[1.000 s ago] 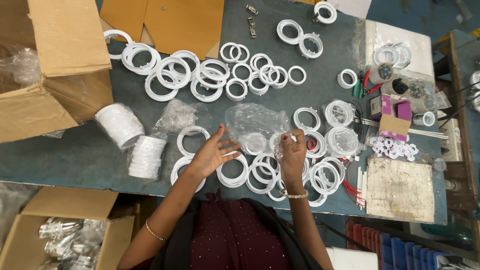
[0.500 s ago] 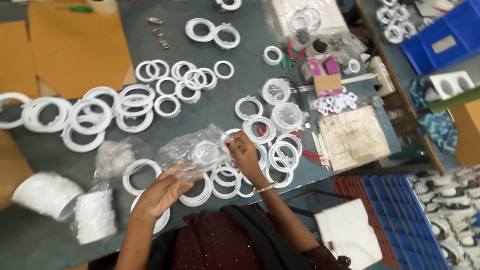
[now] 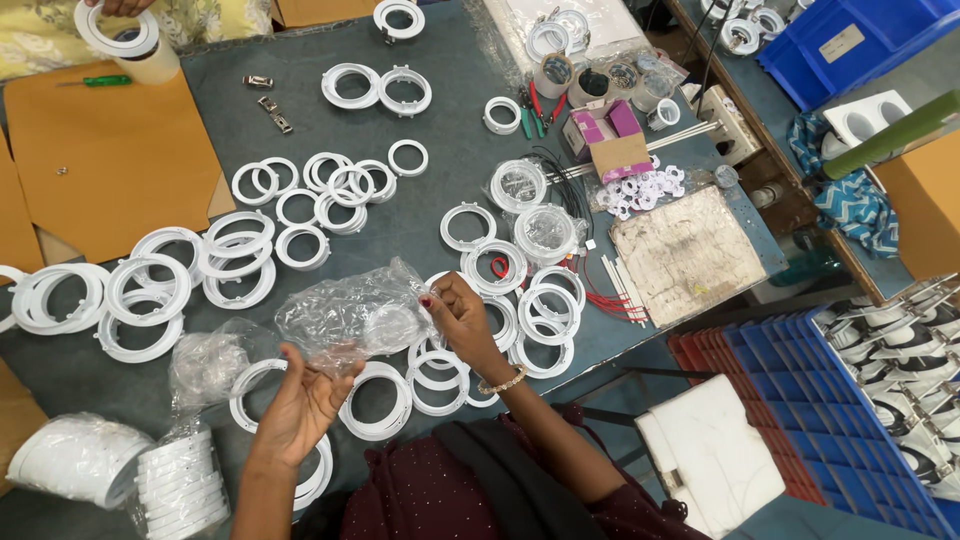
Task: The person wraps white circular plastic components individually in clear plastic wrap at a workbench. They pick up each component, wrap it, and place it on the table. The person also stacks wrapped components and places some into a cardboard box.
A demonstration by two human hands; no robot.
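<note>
Both hands are holding a clear plastic bag [image 3: 350, 318] just above the tabletop [image 3: 440, 120]: the left hand [image 3: 300, 400] is pinching its lower edge with closed fingers, and the right hand [image 3: 457, 312] is gripping its other end. A white ring seems to be sitting inside, though the crinkled film is blurring it. Many loose white rings [image 3: 240, 255] are lying unbagged around them, so most of the work appears to be remaining; a wrapped stack of rings [image 3: 180, 485] is sitting near the left elbow.
</note>
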